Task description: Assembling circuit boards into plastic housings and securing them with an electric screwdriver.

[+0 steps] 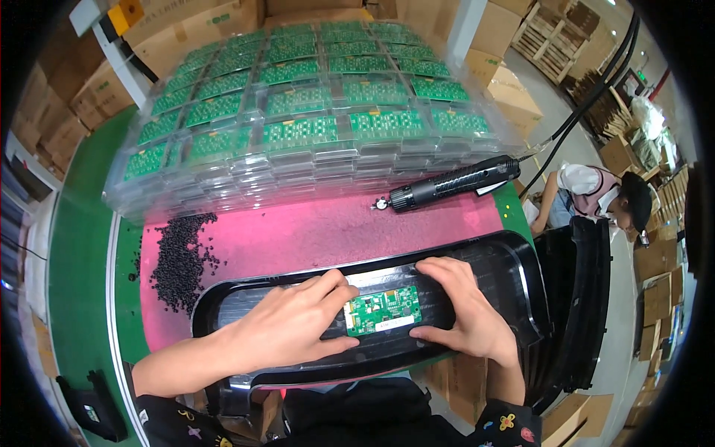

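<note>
A green circuit board (383,309) with a white label strip lies in the middle of a long black plastic housing (506,287). My left hand (294,316) has its bent fingers and thumb at the upper and lower corners of the board's left end, gripping it there. On the other side, my right hand (469,309) has its thumb and forefinger spread. Its thumb tip is by the board's lower right corner, and its fingertips reach the housing's far inner side. The housing rests on a pink mat (298,231), close to my body.
Stacked clear trays (298,160) of green boards stand at the back. A black electric screwdriver (454,184) lies before them, its cable running right. Small black screws (177,261) lie heaped at left. Black housings (573,305) and a seated person (588,197) are at right.
</note>
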A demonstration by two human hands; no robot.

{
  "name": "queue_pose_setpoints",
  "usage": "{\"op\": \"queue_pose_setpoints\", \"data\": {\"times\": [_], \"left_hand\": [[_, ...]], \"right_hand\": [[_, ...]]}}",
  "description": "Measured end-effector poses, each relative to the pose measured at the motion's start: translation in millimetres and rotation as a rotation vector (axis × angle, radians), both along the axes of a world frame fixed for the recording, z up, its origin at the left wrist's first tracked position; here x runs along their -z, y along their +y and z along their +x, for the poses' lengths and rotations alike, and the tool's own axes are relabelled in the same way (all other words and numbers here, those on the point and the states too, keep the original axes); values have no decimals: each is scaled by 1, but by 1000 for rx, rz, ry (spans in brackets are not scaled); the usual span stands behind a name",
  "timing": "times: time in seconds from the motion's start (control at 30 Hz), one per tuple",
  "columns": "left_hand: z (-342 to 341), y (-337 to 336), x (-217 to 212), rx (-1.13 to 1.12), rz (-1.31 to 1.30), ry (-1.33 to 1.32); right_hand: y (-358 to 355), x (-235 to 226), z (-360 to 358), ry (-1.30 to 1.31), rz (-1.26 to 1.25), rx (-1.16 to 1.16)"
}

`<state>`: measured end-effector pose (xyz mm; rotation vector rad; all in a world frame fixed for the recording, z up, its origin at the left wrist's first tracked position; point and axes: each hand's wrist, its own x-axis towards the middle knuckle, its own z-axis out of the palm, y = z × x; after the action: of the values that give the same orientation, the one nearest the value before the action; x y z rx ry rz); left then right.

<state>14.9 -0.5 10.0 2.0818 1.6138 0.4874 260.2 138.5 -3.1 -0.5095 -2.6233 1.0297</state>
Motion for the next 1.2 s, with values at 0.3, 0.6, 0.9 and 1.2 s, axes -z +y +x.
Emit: {"op": "queue_pose_setpoints", "data": {"times": [0.3, 0.6, 0.9, 1.2], "left_hand": [[-9, -5, -8, -39, -118, 31], [-13, -12, -1, -112, -98, 6], [-19, -7, 0, -219, 130, -9], [-5, -13, -8, -192, 649, 363]], "right_hand": [[78, -37, -3, -157, 569, 554], [72, -9, -89, 1011, -90, 618], [39, -20, -126, 967, -577, 29], [-13, -44, -119, 984, -1043, 232]]}}
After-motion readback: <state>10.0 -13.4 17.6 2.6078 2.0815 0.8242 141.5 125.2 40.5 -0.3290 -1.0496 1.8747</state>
